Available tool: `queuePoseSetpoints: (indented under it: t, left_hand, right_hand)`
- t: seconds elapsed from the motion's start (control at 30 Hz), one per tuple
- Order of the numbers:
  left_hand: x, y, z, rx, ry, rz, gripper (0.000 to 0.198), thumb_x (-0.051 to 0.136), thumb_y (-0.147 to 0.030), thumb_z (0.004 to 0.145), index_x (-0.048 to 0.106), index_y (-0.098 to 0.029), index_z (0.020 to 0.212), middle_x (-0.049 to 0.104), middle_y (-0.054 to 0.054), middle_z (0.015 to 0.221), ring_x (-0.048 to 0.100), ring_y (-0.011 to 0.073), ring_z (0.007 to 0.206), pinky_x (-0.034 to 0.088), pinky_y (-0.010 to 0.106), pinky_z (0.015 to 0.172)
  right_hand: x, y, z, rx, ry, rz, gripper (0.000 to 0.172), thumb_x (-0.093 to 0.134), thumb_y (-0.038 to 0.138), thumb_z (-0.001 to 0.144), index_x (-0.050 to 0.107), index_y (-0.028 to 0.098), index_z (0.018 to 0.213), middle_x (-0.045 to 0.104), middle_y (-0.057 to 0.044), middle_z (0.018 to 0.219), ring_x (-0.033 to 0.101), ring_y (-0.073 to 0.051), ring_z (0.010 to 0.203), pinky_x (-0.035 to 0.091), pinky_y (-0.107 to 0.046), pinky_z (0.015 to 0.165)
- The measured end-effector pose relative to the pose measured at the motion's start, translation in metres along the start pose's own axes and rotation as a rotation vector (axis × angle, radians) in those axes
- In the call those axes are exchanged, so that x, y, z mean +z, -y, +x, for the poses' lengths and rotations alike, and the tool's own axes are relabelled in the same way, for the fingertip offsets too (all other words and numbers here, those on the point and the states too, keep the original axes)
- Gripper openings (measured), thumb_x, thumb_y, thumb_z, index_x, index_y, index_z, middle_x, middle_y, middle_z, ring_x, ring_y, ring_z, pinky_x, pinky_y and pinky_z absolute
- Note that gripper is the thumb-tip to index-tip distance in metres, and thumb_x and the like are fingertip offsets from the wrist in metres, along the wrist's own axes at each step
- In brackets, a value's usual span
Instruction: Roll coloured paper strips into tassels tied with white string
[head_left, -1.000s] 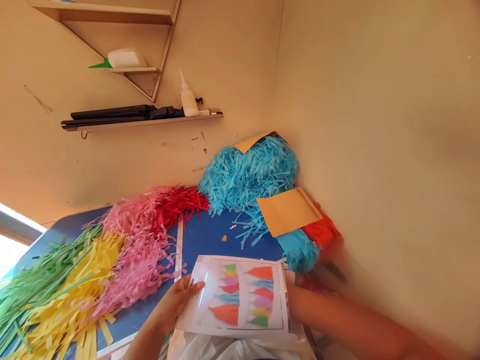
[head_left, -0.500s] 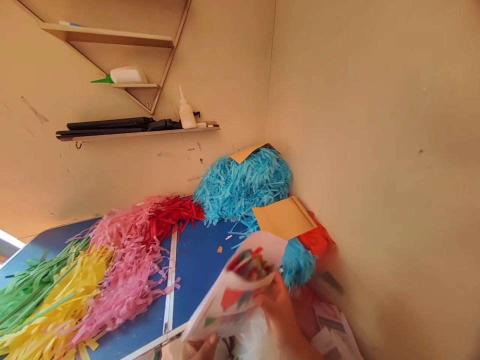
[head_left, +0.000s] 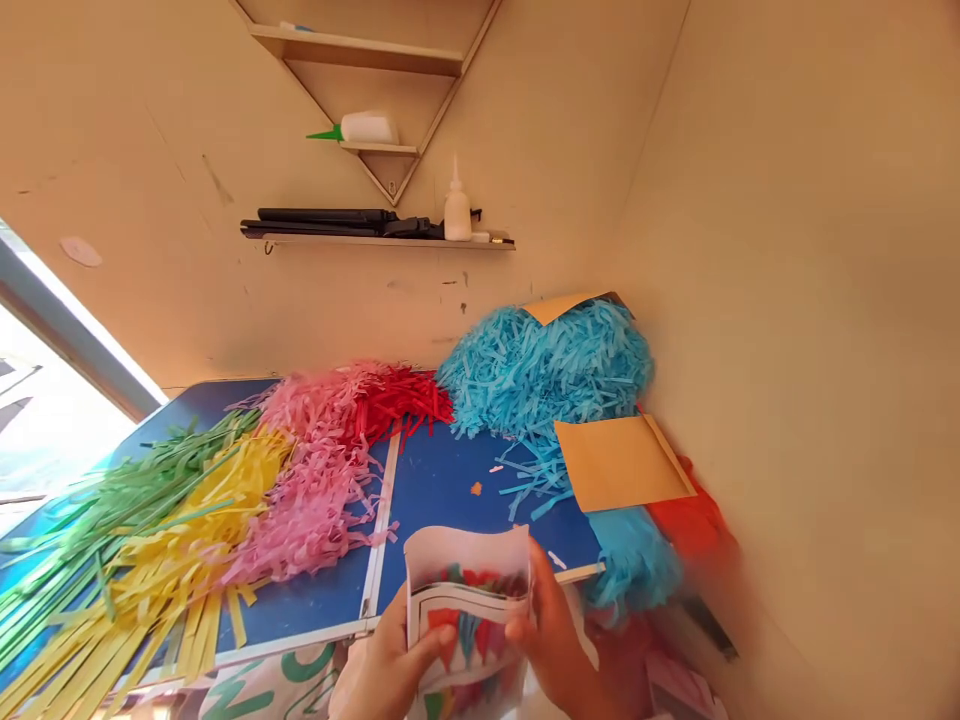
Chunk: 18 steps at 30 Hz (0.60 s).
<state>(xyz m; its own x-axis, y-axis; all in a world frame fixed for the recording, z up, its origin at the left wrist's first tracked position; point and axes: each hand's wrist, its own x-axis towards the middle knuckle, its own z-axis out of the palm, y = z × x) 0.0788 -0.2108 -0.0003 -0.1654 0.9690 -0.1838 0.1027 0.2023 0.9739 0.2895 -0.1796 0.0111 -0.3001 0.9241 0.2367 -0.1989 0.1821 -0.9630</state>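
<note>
A white paper packet [head_left: 466,550] with a colourful printed front stands upright at the bottom middle. Its top gapes a little, and red, green and dark bits show inside. My left hand [head_left: 394,655] grips its left side, the thumb across the printed front. On its right side my right hand [head_left: 559,640] is closed too, thumb on the front and fingers behind. Beyond the packet is the blue folding table [head_left: 431,500]. Light-blue shredded paper [head_left: 551,365] is heaped at its back, with a brown envelope [head_left: 622,465] to the right.
Pink strips [head_left: 322,500], red strips [head_left: 401,400], yellow strips [head_left: 210,510] and green strips [head_left: 165,490] cover the table's left part. Above, a wall shelf [head_left: 375,240] holds a black hair straightener [head_left: 330,222] and a white bottle [head_left: 457,212]. A wall closes off the right side.
The packet has turned from tilted to upright, its printed front towards me. My left hand has come up to its left side. The view has swung left.
</note>
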Motion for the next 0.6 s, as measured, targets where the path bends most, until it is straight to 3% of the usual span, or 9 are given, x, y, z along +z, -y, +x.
queuePoseSetpoints:
  t: [0.1,0.23,0.3,0.4,0.5,0.53,0.6]
  left_hand:
    - [0.012,-0.006,0.002,0.015,-0.052,0.078,0.055,0.073,-0.063,0.063,0.070,-0.017,0.093,0.075,0.009,0.087,0.069,0.0315,0.084,0.056,0.041,0.078]
    - [0.012,0.002,0.007,-0.024,-0.056,0.006,0.057,0.067,-0.066,0.068,0.069,-0.015,0.095,0.075,0.009,0.090,0.069,0.0304,0.084,0.057,0.041,0.077]
    - [0.011,0.013,0.009,-0.028,-0.087,-0.038,0.059,0.068,-0.066,0.069,0.068,-0.015,0.098,0.075,0.010,0.093,0.069,0.0311,0.087,0.056,0.042,0.080]
    - [0.013,0.033,0.012,0.083,-0.266,-0.058,0.067,0.067,-0.061,0.075,0.059,-0.015,0.122,0.071,0.013,0.111,0.067,0.0323,0.100,0.054,0.045,0.090]
    - [0.014,0.052,0.013,0.241,-0.359,-0.090,0.077,0.060,-0.050,0.086,0.027,-0.022,0.150,0.060,0.015,0.133,0.063,0.0290,0.115,0.052,0.044,0.096]
    - [0.012,0.056,0.014,0.284,-0.352,-0.069,0.075,0.060,-0.047,0.088,0.025,-0.024,0.150,0.056,0.015,0.137,0.060,0.0284,0.119,0.050,0.044,0.098]
    - [0.006,0.062,0.016,0.360,-0.344,0.033,0.064,0.063,-0.043,0.087,0.038,-0.024,0.143,0.054,0.015,0.138,0.056,0.0290,0.125,0.047,0.045,0.102]
  right_hand:
    - [-0.005,-0.012,0.007,-0.068,-0.158,-0.149,0.068,0.058,0.061,0.089,0.037,0.025,0.143,0.048,-0.015,0.142,0.049,-0.030,0.131,0.047,-0.041,0.104]
    - [-0.002,-0.030,0.016,-0.181,-0.221,-0.160,0.053,0.050,0.044,0.099,0.028,0.027,0.144,0.056,-0.014,0.132,0.062,-0.024,0.113,0.053,-0.035,0.092]
    - [0.001,-0.039,0.019,-0.235,-0.226,-0.153,0.046,0.050,0.041,0.100,0.032,0.028,0.140,0.059,-0.012,0.125,0.064,-0.022,0.107,0.054,-0.033,0.087]
    - [0.002,-0.048,0.027,-0.260,-0.217,-0.211,0.034,0.054,0.038,0.098,0.045,0.026,0.128,0.059,-0.009,0.116,0.063,-0.021,0.101,0.053,-0.031,0.083]
    - [0.001,-0.051,0.035,-0.258,-0.205,-0.251,0.026,0.057,0.037,0.096,0.053,0.025,0.119,0.058,-0.008,0.113,0.061,-0.021,0.099,0.052,-0.029,0.081]
    - [0.001,-0.051,0.037,-0.255,-0.201,-0.254,0.025,0.057,0.037,0.096,0.054,0.025,0.117,0.058,-0.008,0.112,0.061,-0.021,0.099,0.051,-0.029,0.080]
    - [0.001,-0.051,0.041,-0.246,-0.191,-0.249,0.023,0.058,0.037,0.096,0.056,0.026,0.116,0.058,-0.006,0.110,0.060,-0.020,0.097,0.050,-0.028,0.079]
